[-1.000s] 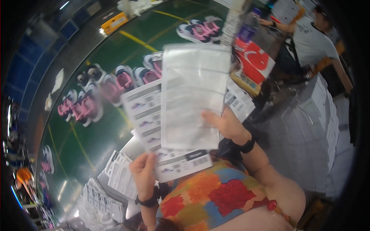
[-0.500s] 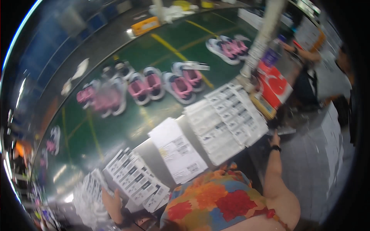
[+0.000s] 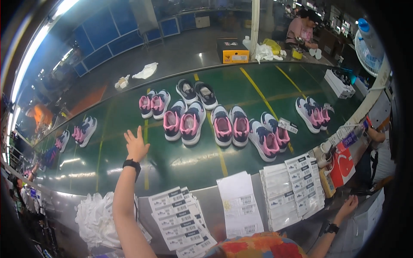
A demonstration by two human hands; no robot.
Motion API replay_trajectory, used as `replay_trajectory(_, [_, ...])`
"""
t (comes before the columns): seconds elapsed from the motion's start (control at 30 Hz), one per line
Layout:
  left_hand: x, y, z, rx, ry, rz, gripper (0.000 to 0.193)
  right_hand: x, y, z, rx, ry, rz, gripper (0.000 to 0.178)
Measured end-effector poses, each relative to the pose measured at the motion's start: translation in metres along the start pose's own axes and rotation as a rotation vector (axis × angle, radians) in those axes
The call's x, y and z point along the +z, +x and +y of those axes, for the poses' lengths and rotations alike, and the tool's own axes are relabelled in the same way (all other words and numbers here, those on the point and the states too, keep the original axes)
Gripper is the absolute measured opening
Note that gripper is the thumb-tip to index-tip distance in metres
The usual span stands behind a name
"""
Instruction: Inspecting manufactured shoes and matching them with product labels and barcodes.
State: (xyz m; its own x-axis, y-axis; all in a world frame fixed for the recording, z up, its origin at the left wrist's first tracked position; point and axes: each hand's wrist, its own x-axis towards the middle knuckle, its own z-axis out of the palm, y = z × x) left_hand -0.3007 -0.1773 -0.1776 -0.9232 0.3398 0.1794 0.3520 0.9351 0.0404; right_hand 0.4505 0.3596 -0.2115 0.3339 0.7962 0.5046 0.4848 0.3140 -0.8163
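- Far-left shoes (image 3: 88,131): pink and grey, on the green belt (image 3: 180,167), well apart from the rest.
- White cloths (image 3: 92,219): heaped on the metal table (image 3: 211,206), beside the left forearm (image 3: 124,202).
- Left hand (image 3: 137,145): wide, fingers spread, thumb out to the right, nothing in it. It is over the belt, just below the small pair (image 3: 155,103); I cannot tell whether it touches the belt. The forearm rises from the lower edge, nearly straight, with a dark band (image 3: 131,168) round the wrist.
- Label sheets (image 3: 180,221): fanned and overlapping on the table.
- Middle pair (image 3: 185,122): pink-lined, heels toward the person, with the black pair (image 3: 198,92) behind it.
- Next pair (image 3: 231,124): side by side, right of the middle pair.
- White papers (image 3: 234,187): stacked, overlapping the table's edge with the belt.
- Tagged pair (image 3: 269,137): angled, a white tag (image 3: 288,125) on its right shoe.
- Label stack (image 3: 292,193): on the table, below the tagged pair.
- Right-end pair (image 3: 312,114): farther off, near the pole.
- Red box (image 3: 343,165): beyond the stack.
- Right hand (image 3: 347,206): low, out to the side, fingers close together; I cannot tell whether it holds anything. The wrist wears a dark watch (image 3: 330,228).
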Motion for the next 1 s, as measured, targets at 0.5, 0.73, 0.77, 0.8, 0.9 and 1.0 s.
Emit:
replay_trajectory(0.5, [0.048, 0.200, 0.012, 0.063, -0.024, -0.113, 0.065, 0.498, -0.297, -0.432, -1.293, 0.354, -1.048, 0.079])
replay_trajectory(0.73, [-0.020, 0.075, -0.101, -0.250, 0.470, -0.307, 0.083, 0.594, -0.374, -0.480, -1.386, -0.279, -1.000, 0.074])
replay_trajectory(0.77, [-0.031, 0.071, -0.087, -0.296, 0.585, -0.452, 0.084, 0.599, -0.377, -0.474, -1.383, -0.285, -1.007, 0.074])
replay_trajectory(0.8, [-0.045, 0.062, -0.051, -0.157, 0.430, -0.260, 0.075, 0.606, -0.376, -0.464, -1.372, -0.354, -0.925, 0.072])
replay_trajectory(0.9, [-0.032, 0.031, 0.038, 0.520, -0.192, 0.073, 0.070, 0.597, -0.385, -0.462, -1.315, -0.408, -0.865, 0.069])
replay_trajectory(1.0, [0.003, 0.011, 0.113, 0.606, -0.287, -0.156, 0.081, 0.598, -0.397, -0.467, -1.243, -0.364, -1.029, 0.067])
